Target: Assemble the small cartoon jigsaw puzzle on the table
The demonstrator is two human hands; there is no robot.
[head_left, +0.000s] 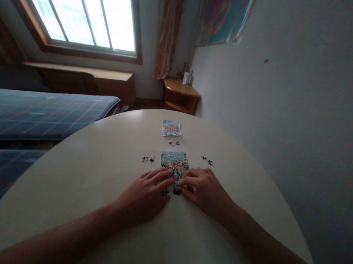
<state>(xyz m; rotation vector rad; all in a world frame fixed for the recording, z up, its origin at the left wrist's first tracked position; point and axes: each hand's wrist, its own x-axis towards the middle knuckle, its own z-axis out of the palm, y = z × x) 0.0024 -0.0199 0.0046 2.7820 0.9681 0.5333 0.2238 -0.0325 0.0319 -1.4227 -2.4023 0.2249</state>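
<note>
My left hand lies palm down with its fingers stretched out over the lower left part of a colourful printed sheet. Small dark pieces show under and beside its thumb. My right hand comes in from the other side, thumb and forefinger pinched at a small blue and black piece. This piece sits just below the sheet, between my two hands, and its exact shape is too small to make out. The left fingertips reach close to it; whether they touch it I cannot tell.
On the round white table lie small toy pieces left of the sheet, more pieces to its right and others beyond it. A printed packet lies farther back. A mattress stands left, a wall right.
</note>
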